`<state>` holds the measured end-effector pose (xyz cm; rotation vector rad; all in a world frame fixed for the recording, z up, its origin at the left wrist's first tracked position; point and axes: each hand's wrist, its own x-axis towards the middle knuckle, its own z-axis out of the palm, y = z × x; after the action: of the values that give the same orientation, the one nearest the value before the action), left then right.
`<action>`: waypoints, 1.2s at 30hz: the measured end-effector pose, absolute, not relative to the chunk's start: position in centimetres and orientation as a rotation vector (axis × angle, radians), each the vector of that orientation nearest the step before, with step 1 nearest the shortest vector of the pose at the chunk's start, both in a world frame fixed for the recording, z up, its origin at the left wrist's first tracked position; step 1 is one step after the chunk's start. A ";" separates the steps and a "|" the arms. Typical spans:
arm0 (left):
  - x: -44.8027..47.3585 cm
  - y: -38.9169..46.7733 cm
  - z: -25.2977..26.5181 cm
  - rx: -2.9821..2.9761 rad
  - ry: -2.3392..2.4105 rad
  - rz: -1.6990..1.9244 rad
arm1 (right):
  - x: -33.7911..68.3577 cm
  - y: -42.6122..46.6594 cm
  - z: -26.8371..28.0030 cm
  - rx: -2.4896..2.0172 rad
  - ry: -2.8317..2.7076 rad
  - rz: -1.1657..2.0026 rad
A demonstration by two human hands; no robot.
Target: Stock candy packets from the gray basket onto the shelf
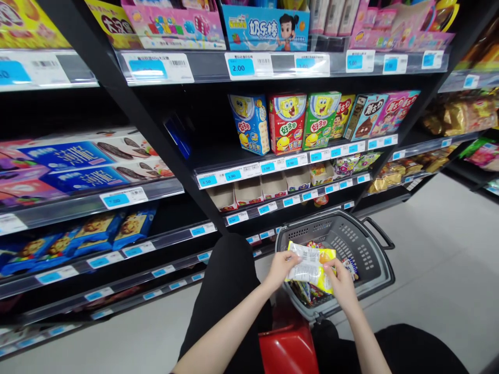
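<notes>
A yellow and whitish snack packet (310, 266) is stretched between my two hands, its printed back facing up. My left hand (284, 267) pinches its left end. At the right end, the fingers of my right hand (338, 278) are closed on the packet's edge. Directly beneath is a grey shopping basket (370, 239), with several colourful packets (307, 292) lying inside, partly covered by the packet and my hands.
Store shelves (230, 174) run along the front and left, holding boxed snacks such as a red box (287, 123) and a green box (322, 119). Open cartons (249, 191) stand lower down. A red object (288, 348) sits between my legs. Grey floor (440, 244) extends to the right.
</notes>
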<state>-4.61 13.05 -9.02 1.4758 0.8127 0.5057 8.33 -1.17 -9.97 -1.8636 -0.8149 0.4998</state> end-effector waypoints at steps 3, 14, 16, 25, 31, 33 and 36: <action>-4.5 13.1 -9.1 1.393 0.868 0.525 | 8.2 -0.8 -9.9 -1.861 -0.790 0.531; -5.0 13.6 -10.4 0.636 0.539 0.277 | 7.9 -0.9 -7.7 -0.953 -0.127 1.057; -5.2 13.7 -9.8 0.555 0.452 0.265 | 8.1 -1.1 -7.3 -0.854 -0.093 1.099; -5.0 13.1 -9.4 1.083 0.672 0.221 | 9.0 -1.1 -9.3 -1.148 0.045 1.058; -4.7 13.7 -10.9 1.721 0.886 0.334 | 10.9 -2.2 -10.8 -1.795 -0.337 0.866; -4.7 13.8 -11.2 1.786 0.878 0.217 | 11.2 -2.4 -10.7 -1.852 -0.487 0.812; -4.8 13.8 -11.3 1.977 0.877 -0.095 | 10.9 -2.4 -10.9 -1.758 -0.589 0.836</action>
<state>-4.77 13.79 -11.32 1.9770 0.8775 -0.0952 10.85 -2.39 -10.90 -1.7582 -0.5889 0.8359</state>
